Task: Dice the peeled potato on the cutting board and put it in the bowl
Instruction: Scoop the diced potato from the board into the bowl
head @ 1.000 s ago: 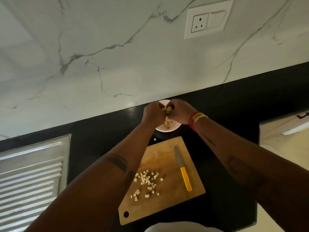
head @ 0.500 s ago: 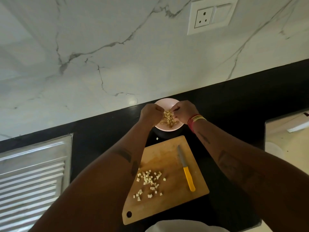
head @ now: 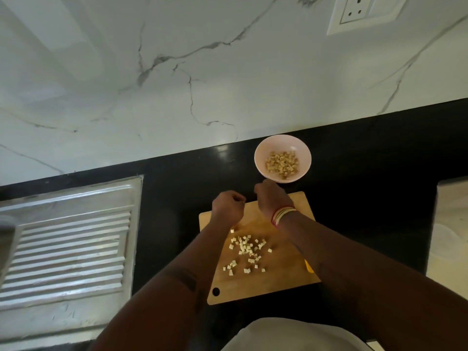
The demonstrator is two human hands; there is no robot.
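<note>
Nearest, at 6 o'clock, a pale garment (head: 291, 335), with both forearms reaching up and away over it. Beyond, a wooden cutting board (head: 276, 282) on the black counter (head: 177, 224), long axis running from the hanging hole at its 7 o'clock corner up toward 1 o'clock. On the board's middle, loose potato dice (head: 247, 250): small, pale, roughly cubic, scattered in a band stretching from 7 to 1 o'clock, a few strays apart from the main cluster. At the board's 3 o'clock edge, a sliver of yellow knife handle (head: 309, 267), mostly hidden under the right forearm.

Over the board's far edge, the left hand (head: 228, 206), fingers curled loosely inward, nothing visible in its grasp. Just at 3 o'clock of it, the right hand (head: 272, 196), knuckles up, fingers bent down near the bowl's rim; whether anything is held, cannot tell. Coloured bangles (head: 282, 215) round the right wrist.

Farther, at 12 o'clock of the board, a round pale pink bowl (head: 260, 154) against the wall, holding a heap of diced potato (head: 282, 162), yellower-looking in the shade.

At 9 o'clock, a ribbed steel drainboard (head: 68, 244). Farthest, a white marble wall (head: 177, 84) with grey veins, and a socket plate (head: 364, 11) at 1 o'clock.
</note>
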